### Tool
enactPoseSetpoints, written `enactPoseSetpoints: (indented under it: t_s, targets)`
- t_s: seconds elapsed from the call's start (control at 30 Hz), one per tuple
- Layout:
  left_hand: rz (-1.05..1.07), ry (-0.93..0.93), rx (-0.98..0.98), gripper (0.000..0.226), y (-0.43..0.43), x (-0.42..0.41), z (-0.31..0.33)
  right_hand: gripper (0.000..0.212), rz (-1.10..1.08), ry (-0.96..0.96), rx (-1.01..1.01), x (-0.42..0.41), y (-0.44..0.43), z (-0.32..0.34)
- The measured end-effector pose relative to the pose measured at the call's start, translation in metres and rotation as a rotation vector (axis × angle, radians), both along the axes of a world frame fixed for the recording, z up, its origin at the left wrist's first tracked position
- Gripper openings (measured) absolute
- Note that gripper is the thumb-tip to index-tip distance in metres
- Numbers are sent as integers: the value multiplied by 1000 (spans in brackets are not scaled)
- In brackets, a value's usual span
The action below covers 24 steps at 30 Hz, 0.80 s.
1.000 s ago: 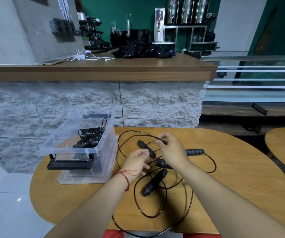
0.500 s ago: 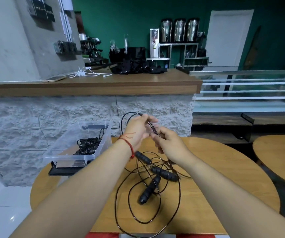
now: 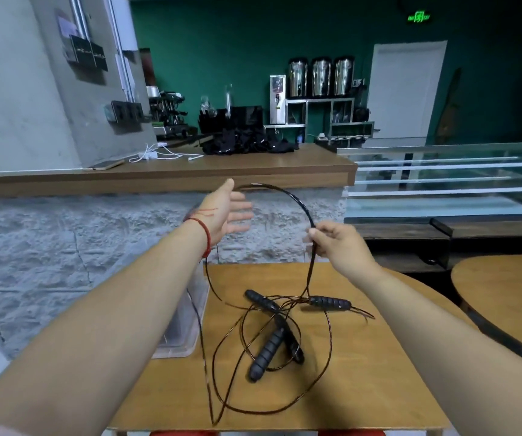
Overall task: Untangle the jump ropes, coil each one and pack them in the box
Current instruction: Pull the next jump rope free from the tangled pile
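Head view, from the left: the box (image 3: 190, 322), clear plastic, stands at the table's (image 3: 379, 388) left edge. The left forearm hides most of it, so only its right wall and near corner show. Behind it a rough stone wall (image 3: 64, 247) rises to a wooden counter (image 3: 190, 171) and closes off the far side of the table.

The left hand (image 3: 225, 212) is raised in front of that wall, palm turned rightward, fingers straight and spread, curled round nothing. A black cord (image 3: 297, 202) arcs from its upper fingertip over to the right hand, and another run drops from behind the wrist to the table. Whether the cord rests on the hand I cannot tell.

The ropes (image 3: 284, 404) lie tangled at mid-table. Their four ribbed handles (image 3: 267, 354) are bunched close, two of them crossed. One wide loop sweeps toward the near edge and almost reaches it.

The right hand (image 3: 336, 240) is up level with the wall's base, and its thumb and fingertips pinch the cord where it turns down toward the rightmost handle.

Right of that handle, open tabletop runs to the curved rim. Beyond a dark gap is a second table (image 3: 505, 284), well apart.
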State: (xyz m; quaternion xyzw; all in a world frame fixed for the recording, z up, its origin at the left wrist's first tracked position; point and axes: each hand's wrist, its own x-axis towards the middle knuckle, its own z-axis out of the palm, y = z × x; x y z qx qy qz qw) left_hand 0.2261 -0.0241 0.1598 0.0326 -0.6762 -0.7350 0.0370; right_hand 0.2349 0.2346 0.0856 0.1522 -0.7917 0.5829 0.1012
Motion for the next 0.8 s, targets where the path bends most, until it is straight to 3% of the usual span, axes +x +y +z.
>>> enactPoseSetpoints:
  t_s: [0.17,0.27,0.37,0.5,0.63,0.8]
  targets:
    - [-160,2,-449,39,19,12,-36,15,53,35,-46,-6,-12,43]
    - [-356,38,-674,49,39,17,-60,14,83,77,-85,-12,-24,65]
    - [-446,90,-741,43,63,13,-80,14,90,96,-163,-22,-37,87]
    - [-263,88,-731,31,79,-7,-91,16,101,93,-244,-36,-48,98]
    - [-85,214,-709,31,69,-24,-79,38,72,2,-14,-48,-37,66]
    - [103,358,-718,40,52,-45,-55,31,205,-134,385,-62,-23,-9]
